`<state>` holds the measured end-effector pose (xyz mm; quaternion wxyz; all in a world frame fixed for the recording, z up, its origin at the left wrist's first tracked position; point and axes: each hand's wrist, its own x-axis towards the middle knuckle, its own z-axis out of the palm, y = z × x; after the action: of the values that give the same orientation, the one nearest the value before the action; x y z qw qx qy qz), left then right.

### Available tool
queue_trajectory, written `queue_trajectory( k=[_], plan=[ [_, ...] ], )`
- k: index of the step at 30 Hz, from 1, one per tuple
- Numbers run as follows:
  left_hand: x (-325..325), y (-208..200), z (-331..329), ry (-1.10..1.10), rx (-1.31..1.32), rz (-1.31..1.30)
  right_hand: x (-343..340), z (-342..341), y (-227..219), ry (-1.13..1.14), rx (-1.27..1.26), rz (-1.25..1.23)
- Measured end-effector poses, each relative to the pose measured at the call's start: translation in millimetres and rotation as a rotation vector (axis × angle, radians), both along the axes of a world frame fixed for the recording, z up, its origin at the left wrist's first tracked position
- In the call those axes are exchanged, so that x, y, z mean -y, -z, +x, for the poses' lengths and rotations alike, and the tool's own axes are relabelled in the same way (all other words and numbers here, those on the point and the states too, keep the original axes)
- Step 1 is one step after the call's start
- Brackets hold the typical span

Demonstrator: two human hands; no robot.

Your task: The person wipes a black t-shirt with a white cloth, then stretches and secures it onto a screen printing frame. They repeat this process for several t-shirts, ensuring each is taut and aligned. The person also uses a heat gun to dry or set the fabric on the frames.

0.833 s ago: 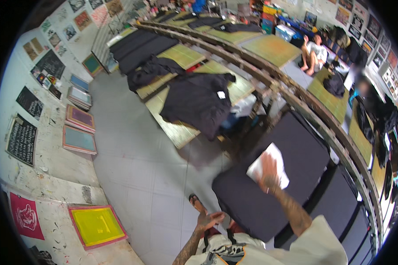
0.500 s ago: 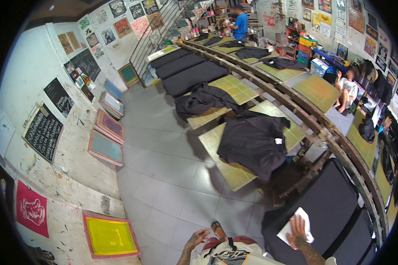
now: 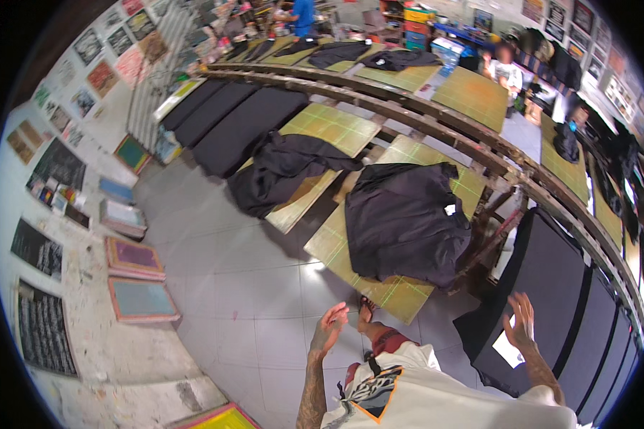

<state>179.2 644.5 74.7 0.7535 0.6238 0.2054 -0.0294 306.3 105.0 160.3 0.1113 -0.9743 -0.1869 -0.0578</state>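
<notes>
My left hand (image 3: 329, 327) hangs over the grey floor with its fingers stretched out and nothing in it. To the right, my right hand (image 3: 521, 320) has its fingers extended over a black garment (image 3: 490, 314), which is spread smooth over a flat board. Beside and partly under that palm is a small white sheet (image 3: 509, 349), paper or cloth; whether the hand touches it I cannot tell. Ahead of me a black shirt (image 3: 408, 222) with a white neck tag lies loosely on a yellow-green board (image 3: 336, 247).
A crumpled black shirt (image 3: 286, 168) drapes over the neighbouring board, with several smooth black panels beyond. Dark rails (image 3: 436, 132) curve between two rows of boards. Framed screens (image 3: 143, 300) lean along the left wall. One person (image 3: 504, 71) sits at far right; another (image 3: 303, 16) stands at the back.
My right hand has come off the white sheet, which it lay flat on before. My left hand is raised further forward. My view and body have shifted toward the shirt ahead.
</notes>
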Motion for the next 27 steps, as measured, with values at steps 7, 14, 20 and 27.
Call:
queue_trajectory(
  k=[7,14,20,27],
  plan=[
    [-44.2,5.7,129.3,0.552,0.054,-0.013,-193.8,166.9,26.0,0.344,0.086,0.676],
    [-114.0,-80.6,190.1,0.958,-0.275,0.153,-179.6,264.6,120.1,0.378,0.061,0.134],
    [-148.3,-72.8,199.4,0.682,-0.124,-0.088,-231.3,220.8,23.2,0.546,-0.433,0.041],
    [-152.8,-197.2,281.4,0.695,0.906,0.462,-366.4,119.7,-162.9,0.228,-0.372,0.827]
  ],
)
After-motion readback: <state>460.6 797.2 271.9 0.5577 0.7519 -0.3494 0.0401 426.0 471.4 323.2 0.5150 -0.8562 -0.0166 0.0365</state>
